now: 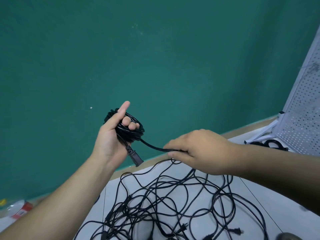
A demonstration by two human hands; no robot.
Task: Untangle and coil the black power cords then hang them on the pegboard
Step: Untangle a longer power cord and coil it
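A coil of black power cord (pixel 131 132) is gripped in the left hand (pixel 109 137). Its fingers (pixel 131 124) are curled through the middle of the loops, the thumb is stretched upward past the coil's rim, and the cord's connector (pixel 134 157) hangs out below the heel of the palm. From the underside of the coil, just beyond those fingertips, a free run of cord (pixel 152 146) is led across to the right hand (pixel 200 151), where it is pinched between the thumb and curled fingers (pixel 174 154). Below the right fingers lies the tangle of cords (pixel 173 196), spread on the tabletop (pixel 259 191); where the run enters it cannot be made out.

The step in hand is judged to be winding the rest of this cord onto the coil. It would be done best if the run were let slide through the right fingers under light tension, so that each new loop is laid beside the left fingertips at the size of the others. A snag is to be expected where the cord is crossed by others in the tangle, and it is better freed by lifting than by a hard pull. The pegboard (pixel 301 115) stands well beyond the right hand, with dark cords (pixel 271 144) at its foot.
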